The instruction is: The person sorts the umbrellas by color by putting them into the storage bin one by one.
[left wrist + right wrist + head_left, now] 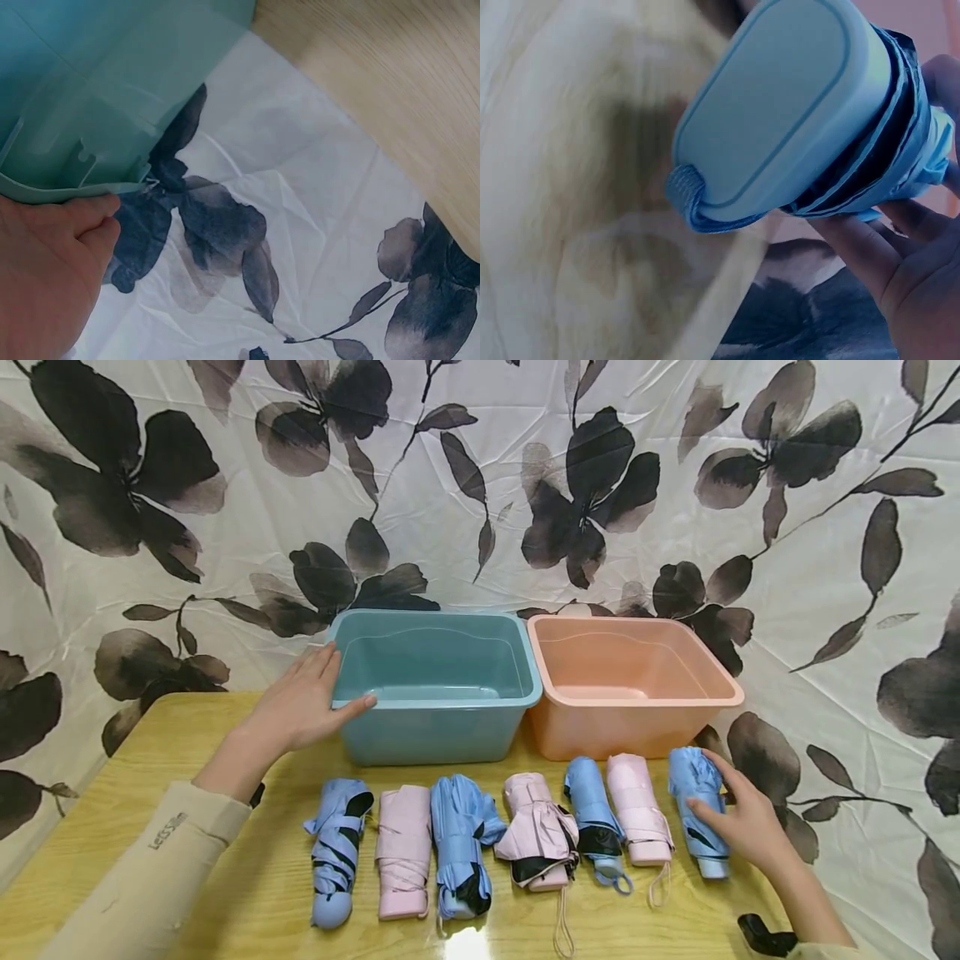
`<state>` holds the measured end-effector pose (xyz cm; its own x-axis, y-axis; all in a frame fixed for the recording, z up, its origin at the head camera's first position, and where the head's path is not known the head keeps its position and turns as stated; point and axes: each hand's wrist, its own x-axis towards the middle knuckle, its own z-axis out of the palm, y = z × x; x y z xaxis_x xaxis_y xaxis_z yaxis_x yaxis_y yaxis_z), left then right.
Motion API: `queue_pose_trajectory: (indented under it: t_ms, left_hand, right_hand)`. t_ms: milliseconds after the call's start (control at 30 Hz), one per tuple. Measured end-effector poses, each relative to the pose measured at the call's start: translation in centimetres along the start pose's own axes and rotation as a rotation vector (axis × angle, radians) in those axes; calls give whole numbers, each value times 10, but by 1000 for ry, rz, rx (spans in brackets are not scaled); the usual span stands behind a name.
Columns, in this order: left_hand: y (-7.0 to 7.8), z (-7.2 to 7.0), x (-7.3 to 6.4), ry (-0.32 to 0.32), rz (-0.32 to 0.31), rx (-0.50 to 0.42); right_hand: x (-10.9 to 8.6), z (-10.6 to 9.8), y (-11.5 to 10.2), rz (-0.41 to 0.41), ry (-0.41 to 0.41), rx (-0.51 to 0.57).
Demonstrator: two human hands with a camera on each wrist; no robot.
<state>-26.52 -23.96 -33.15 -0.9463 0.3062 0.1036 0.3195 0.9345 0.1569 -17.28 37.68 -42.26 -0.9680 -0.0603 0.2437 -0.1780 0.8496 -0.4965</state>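
Note:
My left hand (300, 697) holds the left rim of a teal plastic bin (438, 731), its thumb over the front corner. In the left wrist view the fingers (97, 214) lie along that bin's rim. At the far right of a row of folded umbrellas, my right hand (742, 818) grips a light blue folding umbrella (696, 810) between thumb and fingers. The right wrist view shows this umbrella's flat handle end (769, 105) and a short wrist strap (690, 199). Nearest it on the left lies a pink umbrella (637, 810).
Farther left lie a blue umbrella (592, 806), a bunched pink one (536, 827), a loose blue one (459, 839), another pink one (403, 852) and a blue one (336, 852). A peach bin (615, 727) stands beside the teal one. Behind hangs a floral cloth (480, 485).

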Motion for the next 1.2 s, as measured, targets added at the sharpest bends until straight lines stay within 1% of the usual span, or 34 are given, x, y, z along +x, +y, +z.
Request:
queue_pose_trajectory:
  t_ms: [100,200,300,400,533,633,733,867,1067,1133,1200]
  left_hand:
    - [0,2,0,15,4,-4]
    - [0,3,0,27,5,-5]
    - [0,4,-1,31,0,-7]
    - [0,4,-2,27,-2,-10]
    - [0,5,-2,16,-3,-15]
    - [-1,5,-2,14,-4,-17]
    - [-2,5,-1,18,-4,-16]
    - [-2,8,-1,25,-2,-11]
    - [-2,9,-3,37,-2,-13]
    - [-2,8,-3,43,-2,-14]
    - [-1,8,-2,46,-1,-13]
  right_hand:
    - [0,-2,-6,-10,76,29]
    - [2,-5,-15,-10,142,91]
    - [5,-8,-28,2,191,168]
    - [9,-11,-42,35,227,245]
    - [20,-14,-61,44,296,393]
    - [33,-18,-76,12,360,519]
    - [50,-23,-90,-14,403,657]
    - [73,-28,-105,-57,433,810]
    - [107,-30,-122,-85,440,960]
    - [120,-31,-126,-90,442,990]
    - [133,-33,-129,-91,441,998]
